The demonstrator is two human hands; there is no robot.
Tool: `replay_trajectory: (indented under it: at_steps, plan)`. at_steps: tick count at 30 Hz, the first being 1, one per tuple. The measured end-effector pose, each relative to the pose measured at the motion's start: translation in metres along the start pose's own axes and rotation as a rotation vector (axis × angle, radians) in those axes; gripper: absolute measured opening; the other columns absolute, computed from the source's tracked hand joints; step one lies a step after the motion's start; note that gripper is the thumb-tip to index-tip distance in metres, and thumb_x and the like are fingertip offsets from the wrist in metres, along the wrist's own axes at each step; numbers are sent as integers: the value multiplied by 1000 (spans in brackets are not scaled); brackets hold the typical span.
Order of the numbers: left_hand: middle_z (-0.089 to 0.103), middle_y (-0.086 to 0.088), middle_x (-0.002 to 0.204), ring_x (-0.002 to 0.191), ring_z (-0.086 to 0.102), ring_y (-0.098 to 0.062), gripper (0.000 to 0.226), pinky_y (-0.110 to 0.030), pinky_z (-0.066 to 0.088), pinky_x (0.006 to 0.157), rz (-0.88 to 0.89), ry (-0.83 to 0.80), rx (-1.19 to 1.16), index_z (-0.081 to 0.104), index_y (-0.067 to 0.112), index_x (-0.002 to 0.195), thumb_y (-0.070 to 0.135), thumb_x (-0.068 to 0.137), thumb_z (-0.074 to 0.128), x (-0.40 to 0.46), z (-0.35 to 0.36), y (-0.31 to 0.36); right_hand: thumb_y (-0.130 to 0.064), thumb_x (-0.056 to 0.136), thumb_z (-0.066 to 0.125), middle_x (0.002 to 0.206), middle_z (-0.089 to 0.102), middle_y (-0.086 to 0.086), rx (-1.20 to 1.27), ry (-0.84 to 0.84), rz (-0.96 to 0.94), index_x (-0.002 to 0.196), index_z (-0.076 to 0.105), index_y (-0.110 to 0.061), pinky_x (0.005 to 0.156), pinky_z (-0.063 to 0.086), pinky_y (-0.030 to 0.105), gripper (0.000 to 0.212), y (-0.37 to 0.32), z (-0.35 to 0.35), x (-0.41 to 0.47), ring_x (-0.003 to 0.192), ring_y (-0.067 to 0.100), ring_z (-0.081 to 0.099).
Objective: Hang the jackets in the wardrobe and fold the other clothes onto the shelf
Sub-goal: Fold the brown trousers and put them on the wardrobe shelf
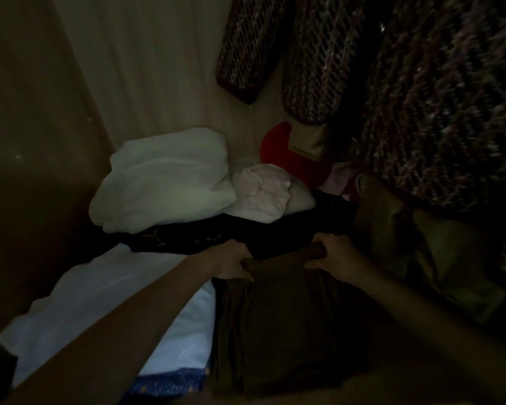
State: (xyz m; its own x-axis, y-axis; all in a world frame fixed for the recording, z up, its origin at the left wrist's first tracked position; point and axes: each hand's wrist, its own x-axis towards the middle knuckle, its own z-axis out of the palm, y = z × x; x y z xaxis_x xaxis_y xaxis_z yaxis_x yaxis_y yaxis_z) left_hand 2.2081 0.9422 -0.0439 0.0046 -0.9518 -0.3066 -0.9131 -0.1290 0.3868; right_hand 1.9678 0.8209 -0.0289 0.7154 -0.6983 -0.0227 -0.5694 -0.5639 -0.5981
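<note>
Inside a dim wardrobe, a folded dark brown garment (281, 323) lies on the shelf in front of me. My left hand (231, 261) grips its far left corner and my right hand (336, 258) grips its far right corner. Knitted dark jackets (438, 112) hang above at the right, with sleeves (246, 51) dangling down. An olive garment (450, 258) hangs below them, next to my right hand.
A white folded bundle (164, 179) and a pale pink one (260, 191) sit at the back on a black garment (193, 238). A white cloth (105, 302) lies left of the brown one. Something red (278, 153) is at the back. The wardrobe's left wall (30, 141) is close.
</note>
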Motion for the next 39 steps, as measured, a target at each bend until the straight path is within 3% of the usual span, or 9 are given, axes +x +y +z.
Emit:
replay_trajectory:
  at_steps: [4, 7, 10, 14, 18, 23, 30, 34, 39]
  plan:
    - [59, 1, 75, 71, 56, -17, 34, -32, 48, 65, 39, 41, 41, 62, 8, 74, 38, 88, 67, 9, 15, -9, -24, 73, 84, 108, 56, 0, -9, 7, 92, 112, 59, -5, 72, 36, 16, 50, 19, 20, 13, 102, 15, 54]
    - [62, -3, 88, 77, 56, -16, 48, -27, 40, 62, -38, 46, 307, 64, 9, 91, 56, 89, 58, 4, 6, 4, -25, 73, 84, 96, 51, -12, 40, 26, 153, 109, 57, -13, 58, 35, 6, 47, 19, 20, 11, 86, 3, 50]
    - [65, -3, 97, 89, 60, -19, 58, -27, 37, 61, -176, 304, 588, 64, 16, 97, 68, 91, 37, -15, -3, 28, -27, 77, 80, 99, 57, -8, 65, 111, 213, 110, 57, -14, 60, 37, 6, 42, 12, 7, 10, 85, 5, 51]
    - [63, 1, 101, 102, 56, -20, 29, -30, 43, 64, -49, 706, 387, 63, 22, 99, 42, 92, 44, -28, 22, 68, -22, 90, 63, 115, 59, 10, -53, 380, 110, 118, 60, -10, 79, 42, 27, 30, -9, 10, -7, 99, 21, 55]
    - [60, -9, 128, 114, 58, -36, 55, -48, 46, 96, -79, 524, 255, 65, 15, 117, 37, 81, 29, -16, 87, 85, -53, 94, 28, 154, 29, 9, -187, 73, 96, 147, 35, -22, 115, 24, 39, 62, -18, 67, -40, 139, 28, 30]
    - [36, -2, 154, 140, 30, -42, 53, -64, 17, 111, -165, 438, 181, 53, 25, 135, 44, 89, 36, -15, 125, 65, -87, 60, -22, 160, -17, -6, -245, 17, 170, 153, 2, -38, 119, -3, 41, 108, 6, 102, -50, 146, 16, -16]
    - [-20, 15, 158, 145, -25, -30, 69, -52, -14, 116, -225, 446, 71, 1, 45, 152, 65, 86, 4, -18, 129, 56, -75, 76, 2, 160, -16, -9, -229, 64, 211, 152, 0, -40, 117, -3, 34, 84, 9, 108, -49, 147, 19, -15]
    - [-15, 16, 159, 146, -21, -30, 72, -55, -9, 117, -248, 421, 61, 3, 47, 151, 65, 81, 2, -11, 128, 55, -59, 95, 31, 161, -16, -8, -192, 72, 262, 154, 4, -38, 118, 2, 36, 68, 13, 111, -43, 149, 24, -7]
    - [-14, 14, 160, 146, -20, -31, 76, -57, -9, 116, -273, 369, 101, 1, 46, 151, 66, 78, -2, -5, 126, 56, -55, 96, 37, 162, -11, -2, -117, 64, 259, 154, 11, -34, 119, 3, 37, 68, 14, 112, -39, 148, 28, -4]
